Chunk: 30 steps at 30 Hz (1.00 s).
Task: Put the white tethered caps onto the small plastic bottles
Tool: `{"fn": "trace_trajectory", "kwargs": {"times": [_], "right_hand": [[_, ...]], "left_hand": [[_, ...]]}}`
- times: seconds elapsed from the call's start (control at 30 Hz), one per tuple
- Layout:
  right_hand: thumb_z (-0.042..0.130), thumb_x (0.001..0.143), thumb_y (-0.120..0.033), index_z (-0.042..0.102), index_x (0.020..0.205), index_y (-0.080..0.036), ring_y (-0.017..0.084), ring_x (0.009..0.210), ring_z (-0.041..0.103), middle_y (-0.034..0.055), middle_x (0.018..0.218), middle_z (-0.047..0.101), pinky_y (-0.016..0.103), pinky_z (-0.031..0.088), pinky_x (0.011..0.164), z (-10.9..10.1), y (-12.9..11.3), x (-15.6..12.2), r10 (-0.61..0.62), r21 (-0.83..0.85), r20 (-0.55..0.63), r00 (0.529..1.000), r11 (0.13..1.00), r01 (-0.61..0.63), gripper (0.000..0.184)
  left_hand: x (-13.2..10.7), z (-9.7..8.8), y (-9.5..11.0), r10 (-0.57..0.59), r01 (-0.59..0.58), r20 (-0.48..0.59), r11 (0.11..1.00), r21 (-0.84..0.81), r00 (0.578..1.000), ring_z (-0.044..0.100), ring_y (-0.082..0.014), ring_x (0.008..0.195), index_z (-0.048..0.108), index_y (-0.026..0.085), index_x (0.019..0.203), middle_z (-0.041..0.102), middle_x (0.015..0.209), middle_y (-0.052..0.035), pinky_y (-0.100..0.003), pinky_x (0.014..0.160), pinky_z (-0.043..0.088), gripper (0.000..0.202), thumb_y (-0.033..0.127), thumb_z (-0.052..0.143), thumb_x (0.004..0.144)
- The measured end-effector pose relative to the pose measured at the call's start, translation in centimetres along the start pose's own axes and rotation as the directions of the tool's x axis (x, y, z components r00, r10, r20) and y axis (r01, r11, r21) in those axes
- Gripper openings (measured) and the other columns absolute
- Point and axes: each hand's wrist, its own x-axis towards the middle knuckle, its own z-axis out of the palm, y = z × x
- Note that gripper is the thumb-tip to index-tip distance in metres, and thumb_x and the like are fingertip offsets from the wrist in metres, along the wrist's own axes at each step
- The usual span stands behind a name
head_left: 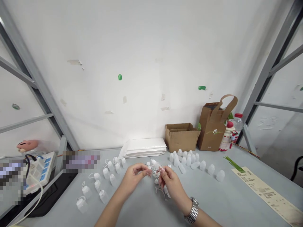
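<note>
Near the table's middle, my right hand (169, 178) is closed round a small translucent squeeze bottle (156, 163), tilted with its narrow tip up and to the left. My left hand (138, 175) is just left of it, thumb and fingertips pinched together; what is between them is too small to make out. Beneath and between the hands lies a loose heap of small white caps with thin loop straps (159, 189), partly hidden by my right hand. To the left stand several bottles with looped caps (97, 185). On the right are several bottles without loops (188, 160), two or so lying down.
Against the wall are a stack of white packets (144, 147), an open cardboard box (182, 138) and a brown paper bag (211, 132). A printed paper strip (267, 192) lies at right. At left are a power strip (44, 171) with cables and a black flat object (52, 195).
</note>
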Motion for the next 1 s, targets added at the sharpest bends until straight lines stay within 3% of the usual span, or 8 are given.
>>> {"fn": "trace_trajectory", "kwargs": {"times": [0.2,0.3,0.37,0.47,0.57,0.73,0.83,1.0], "right_hand": [[0.055,0.074,-0.058,0.050,0.068,-0.018,0.010,0.045,0.046,-0.0045,0.052,0.051,0.022,0.038,0.047,-0.1,-0.6,-0.1,-0.034,0.033,0.002,0.999,0.999,0.034,0.040],[0.049,0.077,-0.059,0.054,0.072,-0.016,0.010,0.045,0.046,-0.0037,0.051,0.051,0.022,0.038,0.048,0.0,-1.0,-0.3,-0.012,0.141,0.051,0.999,0.990,0.005,0.044],[0.047,0.078,-0.061,0.057,0.072,-0.015,0.009,0.043,0.046,-0.0033,0.049,0.052,0.022,0.037,0.048,0.2,-1.1,-0.5,0.015,0.208,0.109,0.994,0.977,-0.038,0.048],[0.051,0.073,-0.063,0.057,0.067,-0.014,0.009,0.041,0.046,-0.0024,0.046,0.052,0.022,0.036,0.045,0.6,-0.9,-0.7,0.055,0.209,0.183,0.982,0.973,-0.094,0.050],[0.051,0.072,-0.064,0.056,0.065,-0.014,0.009,0.040,0.048,-0.0016,0.046,0.053,0.022,0.037,0.044,0.8,-0.7,-0.8,0.094,0.182,0.239,0.966,0.973,-0.140,0.051],[0.066,0.064,-0.057,0.056,0.081,-0.017,0.010,0.047,0.052,-0.0028,0.061,0.058,0.024,0.043,0.048,0.9,-0.4,-0.5,0.033,0.121,0.092,0.995,0.992,-0.044,0.044],[0.074,0.054,-0.053,0.053,0.072,-0.017,0.010,0.045,0.051,-0.0034,0.059,0.057,0.023,0.042,0.045,0.8,-0.4,-0.5,0.051,0.114,0.044,0.998,0.992,-0.056,0.045],[0.064,0.064,-0.058,0.057,0.066,-0.012,0.008,0.037,0.048,-0.0009,0.047,0.056,0.021,0.036,0.042,0.7,-0.6,-0.8,0.227,0.250,0.297,0.928,0.919,-0.305,0.046]], "left_hand": [[0.0,0.1,0.2,-0.053,0.043,-0.064,0.988,-0.146,0.997,0.060,-0.0197,0.066,0.069,0.018,0.061,0.067,0.060,-0.0030,-0.031,0.072,0.045,0.031,0.046,0.060,0.070],[0.2,0.2,0.1,-0.141,0.107,-0.137,0.967,-0.231,0.981,0.063,-0.0225,0.078,0.071,0.018,0.082,0.072,0.074,-0.0050,-0.033,0.081,0.044,0.033,0.047,0.065,0.066],[0.2,0.4,0.1,-0.150,0.125,-0.089,0.964,-0.235,0.985,0.062,-0.0246,0.090,0.069,0.019,0.091,0.073,0.089,-0.0066,-0.035,0.085,0.043,0.038,0.041,0.071,0.060],[-0.1,0.7,0.2,-0.112,0.105,-0.021,0.970,-0.220,0.993,0.059,-0.0261,0.099,0.071,0.018,0.086,0.070,0.101,-0.0083,-0.035,0.090,0.040,0.030,0.038,0.070,0.063],[-0.3,0.9,-0.1,-0.113,0.100,-0.048,0.971,-0.217,0.992,0.060,-0.0259,0.097,0.071,0.017,0.077,0.071,0.096,-0.0081,-0.034,0.089,0.040,0.023,0.037,0.067,0.067],[-0.2,0.9,-0.7,-0.139,0.117,-0.087,0.968,-0.220,0.986,0.061,-0.0263,0.094,0.072,0.017,0.076,0.073,0.088,-0.0072,-0.034,0.086,0.041,0.024,0.038,0.068,0.065],[-0.2,0.9,-0.7,-0.156,0.138,-0.077,0.969,-0.206,0.985,0.060,-0.0274,0.097,0.073,0.017,0.075,0.073,0.091,-0.0069,-0.035,0.088,0.041,0.023,0.038,0.068,0.065],[-0.2,0.8,-0.3,-0.137,0.134,-0.006,0.976,-0.171,0.991,0.058,-0.0275,0.103,0.073,0.019,0.085,0.073,0.095,-0.0061,-0.037,0.095,0.036,0.024,0.036,0.064,0.069]]}}
